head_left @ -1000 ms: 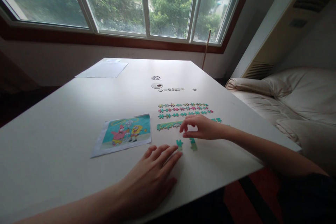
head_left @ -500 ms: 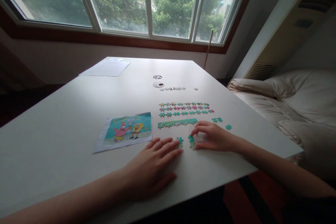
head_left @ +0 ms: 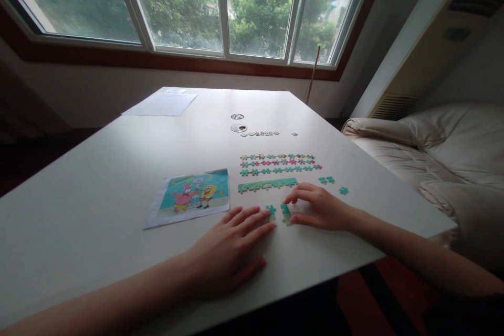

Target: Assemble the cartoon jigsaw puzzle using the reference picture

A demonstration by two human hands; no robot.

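Observation:
My left hand [head_left: 238, 244] lies flat on the table with its fingers spread, the fingertips over the edge of a small teal and pale green group of puzzle pieces [head_left: 271, 211]. That group is partly hidden under the fingers. Just to its right, my right hand [head_left: 315, 206] has thumb and index finger on a second group of joined puzzle pieces [head_left: 285, 211]. A narrow gap separates the two groups. Beyond them runs an assembled green puzzle strip [head_left: 268, 185]. A picture sheet [head_left: 192, 194] with cartoon figures rests left of the strip.
Rows of loose puzzle pieces [head_left: 277, 164] lie past the strip, and pale pieces [head_left: 262, 134] farther back near two round items [head_left: 238, 127]. Several teal pieces [head_left: 343, 190] sit at the right. Papers [head_left: 159, 104] lie at the far left; a sofa [head_left: 394, 142] flanks the table [head_left: 98, 194].
My right hand has shifted slightly left with its pieces, narrowing the gap to the other group. My left hand stays almost in place. The whole view has shifted a little.

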